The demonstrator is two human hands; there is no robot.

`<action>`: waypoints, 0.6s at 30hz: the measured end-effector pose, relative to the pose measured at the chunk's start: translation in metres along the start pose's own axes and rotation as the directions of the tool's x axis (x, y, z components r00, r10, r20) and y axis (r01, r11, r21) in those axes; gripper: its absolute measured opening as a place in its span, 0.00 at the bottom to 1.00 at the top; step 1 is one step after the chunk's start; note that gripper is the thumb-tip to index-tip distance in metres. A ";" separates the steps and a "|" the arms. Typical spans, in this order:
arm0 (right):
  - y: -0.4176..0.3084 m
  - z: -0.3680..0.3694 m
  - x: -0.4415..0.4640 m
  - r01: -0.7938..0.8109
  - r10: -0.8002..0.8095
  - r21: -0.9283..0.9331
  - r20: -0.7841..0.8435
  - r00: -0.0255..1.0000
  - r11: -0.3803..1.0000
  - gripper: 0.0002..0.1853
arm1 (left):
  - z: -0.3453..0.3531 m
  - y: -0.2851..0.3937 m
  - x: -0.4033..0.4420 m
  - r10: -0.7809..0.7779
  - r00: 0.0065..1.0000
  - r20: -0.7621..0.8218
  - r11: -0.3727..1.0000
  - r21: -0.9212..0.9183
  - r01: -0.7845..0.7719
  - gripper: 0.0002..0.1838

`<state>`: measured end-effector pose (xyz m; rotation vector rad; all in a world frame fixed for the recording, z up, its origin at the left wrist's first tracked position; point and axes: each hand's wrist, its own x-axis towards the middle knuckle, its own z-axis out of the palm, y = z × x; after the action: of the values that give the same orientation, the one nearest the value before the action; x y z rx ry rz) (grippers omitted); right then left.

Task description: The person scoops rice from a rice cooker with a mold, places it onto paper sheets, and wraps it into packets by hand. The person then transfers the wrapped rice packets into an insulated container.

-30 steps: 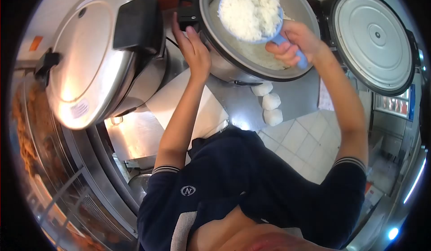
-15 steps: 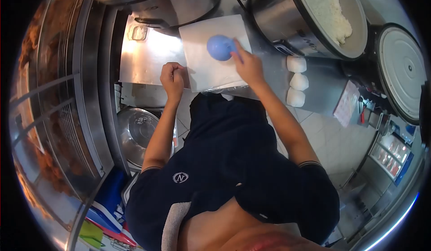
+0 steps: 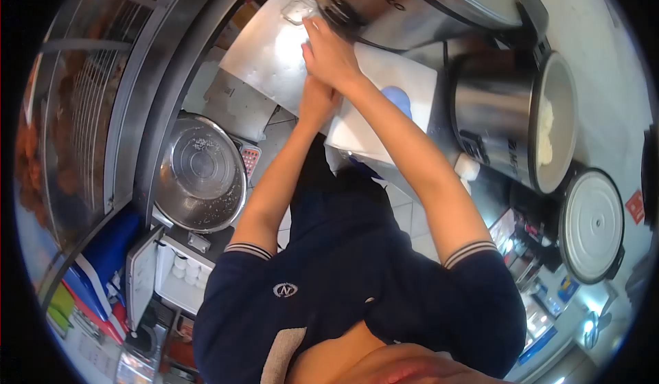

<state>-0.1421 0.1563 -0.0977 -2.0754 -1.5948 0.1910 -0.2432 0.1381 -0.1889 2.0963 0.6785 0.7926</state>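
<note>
My right hand (image 3: 331, 53) is stretched across to the left, its fingers extended and apart, with the fingertips at the edge of a small clear dish (image 3: 297, 11) on the metal counter (image 3: 257, 61). Beneath it lies my left hand (image 3: 318, 102); its fingers are hidden behind the right hand. A blue rounded scoop (image 3: 397, 101) rests on a white sheet (image 3: 420, 82), partly covered by my right forearm. Beyond that forearm, a white moulded block (image 3: 468, 167) shows; the others beside it are mostly hidden.
A large cooker (image 3: 405, 9) stands at the back, and an open pot (image 3: 491, 116) holding white rice (image 3: 546, 133) is to the right. Its round lid (image 3: 594, 222) lies nearer. At left are a metal bowl (image 3: 202, 171) and a glass display case (image 3: 86, 109).
My right hand has let go of the blue scoop, leaving it on the sheet, and moved left over my left hand to the clear dish. The camera view has turned left.
</note>
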 end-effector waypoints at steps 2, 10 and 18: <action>0.001 0.027 0.038 -0.099 0.112 -0.108 0.121 0.986 0.989 0.30 | 0.000 -0.004 0.001 0.024 0.999 0.037 1.000 -0.013 -0.024 0.08; -0.009 0.030 0.067 -0.208 0.250 -0.192 0.226 0.942 0.959 0.19 | -0.005 0.006 0.001 0.009 1.000 -0.006 0.997 0.075 -0.009 0.06; -0.066 -0.061 -0.030 -0.259 0.187 0.747 0.182 0.965 0.612 0.05 | 0.027 -0.011 -0.017 -0.187 0.952 -0.240 0.957 -0.263 0.122 0.04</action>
<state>-0.1830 0.1209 -0.0204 -1.5540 -0.9912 0.9017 -0.2371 0.1201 -0.2160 1.7084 0.8319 1.0209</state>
